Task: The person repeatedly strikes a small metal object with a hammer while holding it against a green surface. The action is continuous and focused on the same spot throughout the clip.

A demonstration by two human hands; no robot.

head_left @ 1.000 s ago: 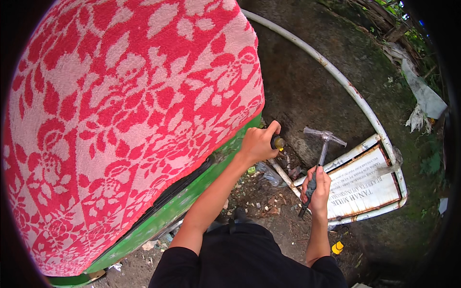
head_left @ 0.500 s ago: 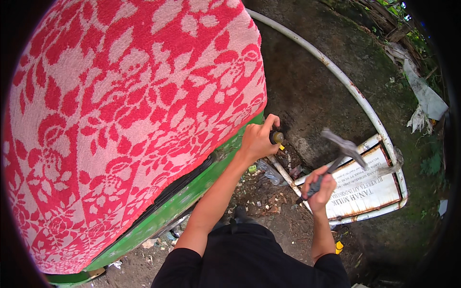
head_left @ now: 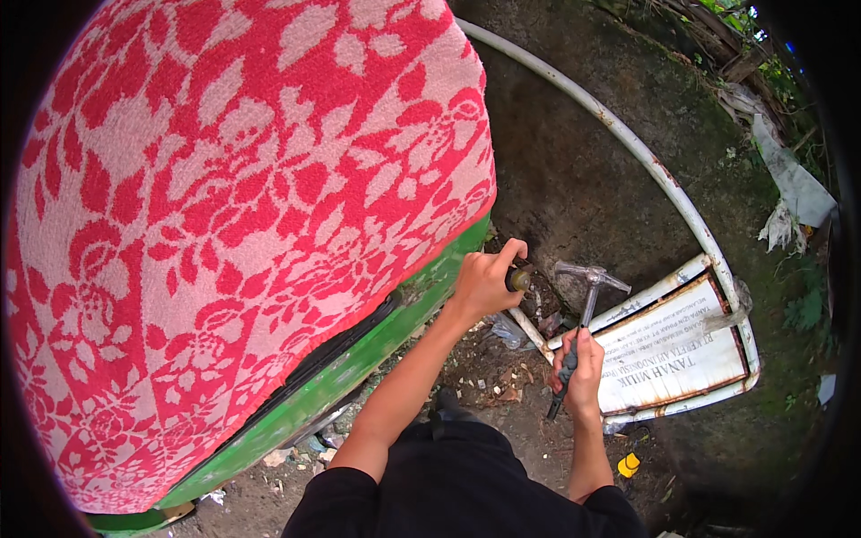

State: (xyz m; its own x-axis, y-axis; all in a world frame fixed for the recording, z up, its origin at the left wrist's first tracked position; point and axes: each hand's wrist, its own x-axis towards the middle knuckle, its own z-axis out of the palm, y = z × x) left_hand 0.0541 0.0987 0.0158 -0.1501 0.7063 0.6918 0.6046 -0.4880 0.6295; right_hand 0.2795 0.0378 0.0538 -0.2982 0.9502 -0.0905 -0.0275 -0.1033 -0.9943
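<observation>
My left hand (head_left: 484,282) is wrapped round a short tool with a dark handle and a rounded yellowish end (head_left: 517,280). It sits beside the front corner of a green painted body (head_left: 363,354); the tool's far end is hidden, so its kind does not show. In my right hand (head_left: 581,368) is a hammer (head_left: 588,300), gripped by its dark handle. The hammer's metal head points away from me, to the right of the left hand's tool and apart from it.
A pink and red floral cloth (head_left: 260,206) drapes over the green body. On the right lies a curved, rusty white pipe frame (head_left: 619,125) with a white sign panel (head_left: 668,359). Rubble and plastic scraps litter the ground; a yellow piece (head_left: 629,464) lies near my right forearm.
The hammer has swung left and its head now lies nearer the left hand's tool, with its handle more upright. My right hand has turned and dropped slightly; the left hand keeps its grip.
</observation>
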